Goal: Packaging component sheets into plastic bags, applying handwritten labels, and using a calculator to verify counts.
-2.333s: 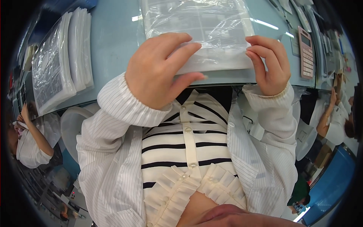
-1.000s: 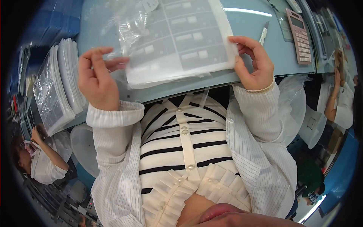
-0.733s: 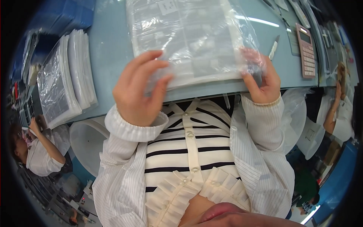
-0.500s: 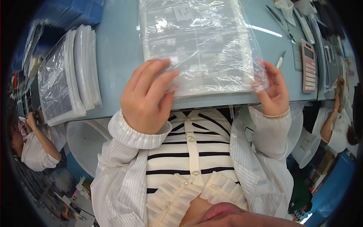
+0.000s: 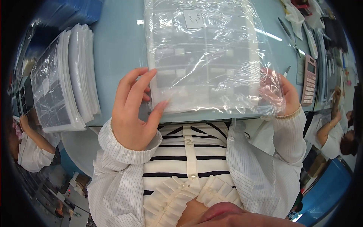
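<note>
A flat stack of pale grey sheets with white edges lies in a clear, crinkled plastic bag, close to the near table edge. A small white label shows through its upper part. At the bag's near left corner is my left hand, fingers and thumb apart, fingertips against the left edge. My right hand is at the stack's right side, its fingers seen through the bag's loose film. Those fingers look spread along the edge, though glare blurs them.
Plastic-wrapped stacks stand at the left, with blue material behind. On the right lie a pink calculator, a pen, a blade and a white-handled tool. Other people work at both sides.
My left hand has moved off the bag's top face to its left corner. The bag sits lower and farther right in the picture, my right hand with it; the view has also shifted.
</note>
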The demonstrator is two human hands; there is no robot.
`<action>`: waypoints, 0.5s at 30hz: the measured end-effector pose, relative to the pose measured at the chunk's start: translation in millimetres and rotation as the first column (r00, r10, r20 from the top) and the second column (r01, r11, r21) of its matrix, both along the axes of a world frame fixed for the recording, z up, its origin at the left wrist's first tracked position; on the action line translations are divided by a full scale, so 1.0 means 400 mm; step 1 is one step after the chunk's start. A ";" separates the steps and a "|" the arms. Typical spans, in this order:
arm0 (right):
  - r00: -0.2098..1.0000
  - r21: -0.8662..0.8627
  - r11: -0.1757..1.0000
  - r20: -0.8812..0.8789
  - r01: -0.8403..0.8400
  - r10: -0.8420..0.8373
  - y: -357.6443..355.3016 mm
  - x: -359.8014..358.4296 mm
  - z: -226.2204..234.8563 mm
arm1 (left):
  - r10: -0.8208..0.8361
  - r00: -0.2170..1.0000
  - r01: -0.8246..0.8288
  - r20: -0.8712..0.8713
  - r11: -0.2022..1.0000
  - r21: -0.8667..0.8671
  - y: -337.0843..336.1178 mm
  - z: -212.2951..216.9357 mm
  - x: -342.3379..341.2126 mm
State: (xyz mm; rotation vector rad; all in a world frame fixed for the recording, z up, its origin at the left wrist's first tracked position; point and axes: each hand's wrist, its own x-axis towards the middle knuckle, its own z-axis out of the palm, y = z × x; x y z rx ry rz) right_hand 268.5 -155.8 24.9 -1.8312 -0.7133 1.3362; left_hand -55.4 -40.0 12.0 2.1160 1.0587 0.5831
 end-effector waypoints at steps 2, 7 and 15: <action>1.000 -0.002 1.000 -0.020 0.016 -0.016 0.016 -0.001 0.002 | -0.002 1.000 0.002 -0.005 1.000 -0.020 0.005 0.006 -0.009; 0.999 -0.040 0.999 -0.025 -0.038 0.037 0.003 0.020 -0.007 | -0.052 0.999 0.052 0.008 0.996 -0.073 0.005 0.008 -0.018; 0.977 -0.175 0.966 -0.132 -0.192 0.170 -0.034 -0.044 0.019 | -0.059 0.997 0.054 -0.057 0.996 -0.074 0.033 0.020 -0.022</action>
